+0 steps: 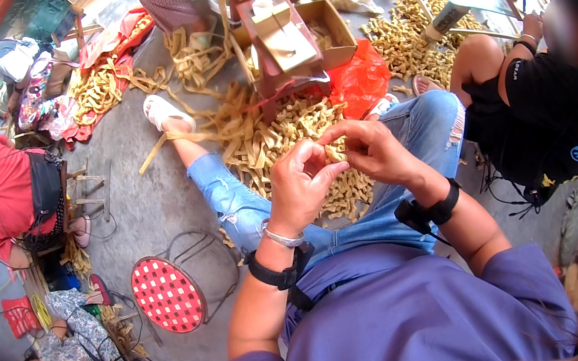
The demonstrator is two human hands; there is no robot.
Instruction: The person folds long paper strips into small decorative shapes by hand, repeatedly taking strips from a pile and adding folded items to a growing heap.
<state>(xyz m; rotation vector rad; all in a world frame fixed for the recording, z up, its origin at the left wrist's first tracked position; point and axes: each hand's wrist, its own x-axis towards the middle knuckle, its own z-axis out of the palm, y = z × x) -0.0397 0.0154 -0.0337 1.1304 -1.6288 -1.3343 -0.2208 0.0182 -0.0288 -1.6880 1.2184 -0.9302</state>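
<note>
Both hands meet above my knees on a small knotted piece of tan strip (336, 152). My left hand (304, 183) pinches its left side between thumb and fingers. My right hand (373, 152) grips its other side, the index finger arched over the top. Beneath and beyond the hands a heap of similar short tan pieces (280, 130) lies on the floor between my legs. Long flat tan strips (238, 114) trail over the heap's far left side. The material of the strips cannot be told.
Ahead stands a narrow red-brown bench (264, 30) with wooden blocks, beside a cardboard box (335, 29) and a red plastic bag (361, 79). A red-and-white round stool (167, 294) is at the left. Other people sit on both sides and across the bench. Another tan heap (409, 40) lies far right.
</note>
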